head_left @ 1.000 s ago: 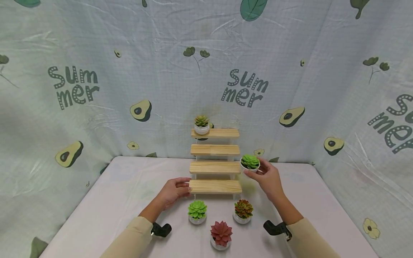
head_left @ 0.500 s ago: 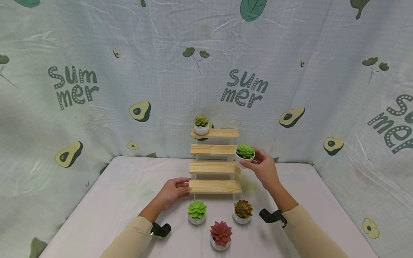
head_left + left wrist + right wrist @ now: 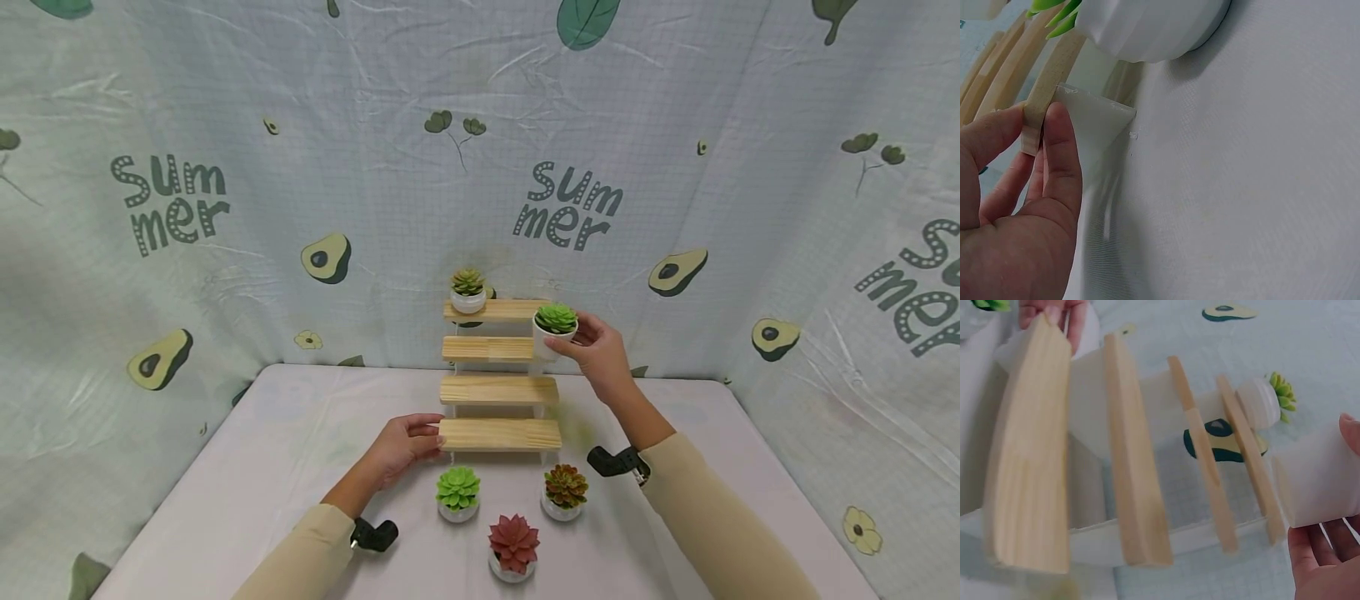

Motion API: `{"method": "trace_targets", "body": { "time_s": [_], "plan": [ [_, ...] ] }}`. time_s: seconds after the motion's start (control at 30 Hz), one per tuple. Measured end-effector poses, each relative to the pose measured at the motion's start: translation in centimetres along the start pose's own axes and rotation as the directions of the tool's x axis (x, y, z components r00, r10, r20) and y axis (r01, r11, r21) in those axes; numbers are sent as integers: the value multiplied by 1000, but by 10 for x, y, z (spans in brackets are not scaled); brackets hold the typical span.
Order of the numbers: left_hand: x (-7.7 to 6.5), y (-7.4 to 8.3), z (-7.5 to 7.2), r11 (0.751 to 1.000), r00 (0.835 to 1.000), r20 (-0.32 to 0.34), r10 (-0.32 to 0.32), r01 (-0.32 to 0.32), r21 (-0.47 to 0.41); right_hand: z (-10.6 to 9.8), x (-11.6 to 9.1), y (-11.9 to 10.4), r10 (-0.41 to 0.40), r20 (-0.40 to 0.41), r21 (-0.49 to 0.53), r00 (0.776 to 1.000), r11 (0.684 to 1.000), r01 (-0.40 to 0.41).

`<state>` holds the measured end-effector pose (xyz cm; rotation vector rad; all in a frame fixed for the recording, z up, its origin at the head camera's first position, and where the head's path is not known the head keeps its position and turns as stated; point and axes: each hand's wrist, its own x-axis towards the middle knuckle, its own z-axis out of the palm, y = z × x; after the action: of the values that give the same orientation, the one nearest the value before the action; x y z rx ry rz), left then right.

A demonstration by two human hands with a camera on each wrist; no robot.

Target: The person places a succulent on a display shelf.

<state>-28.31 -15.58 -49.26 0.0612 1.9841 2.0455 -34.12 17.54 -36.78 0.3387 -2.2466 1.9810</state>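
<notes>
A tiered wooden stand (image 3: 500, 433) with slatted steps and pale side supports rises on the table. My left hand (image 3: 403, 450) pinches the left end of its lowest step, thumb and fingers on either face of the wood (image 3: 1054, 81) in the left wrist view. Up at the right, my right hand (image 3: 598, 354) grips a green potted succulent (image 3: 557, 320) by its white pot (image 3: 1319, 478). That pot overlaps the right ends of the upper two steps in the head view. A yellow-green potted succulent (image 3: 468, 287) stands at the left of the top step.
In front of the stand are three more potted succulents: a bright green one (image 3: 458, 490), a brown-orange one (image 3: 566, 488) and a red one (image 3: 513, 546). A printed cloth (image 3: 405, 208) hangs close behind the white-covered table (image 3: 300, 433).
My right hand has lifted the green potted succulent up and leftward, from beside the second-lowest step to the upper steps' right ends. The left hand keeps its grip in place.
</notes>
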Motion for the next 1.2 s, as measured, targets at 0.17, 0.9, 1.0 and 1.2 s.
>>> {"method": "trace_targets", "body": {
  "time_s": [0.17, 0.9, 1.0, 1.2],
  "plan": [
    [0, 0, 1, 1000, 1000, -9, -5, 5, 3, 4, 17, -11, -9, -8, -35, 1000, 999, 8],
    [3, -3, 0, 1000, 999, -31, -15, 15, -1, 18, 72, -27, 48, -44, -38, 998, 998, -50],
    [3, -3, 0, 1000, 999, -29, -14, 15, 1, 19, 76, -25, 49, -58, -54, 997, 997, -52],
    [4, -2, -1, 1000, 1000, -21, -10, 10, -3, 22, 83, -24, 60, -76, -93, 995, 993, -67]
  ]
}}
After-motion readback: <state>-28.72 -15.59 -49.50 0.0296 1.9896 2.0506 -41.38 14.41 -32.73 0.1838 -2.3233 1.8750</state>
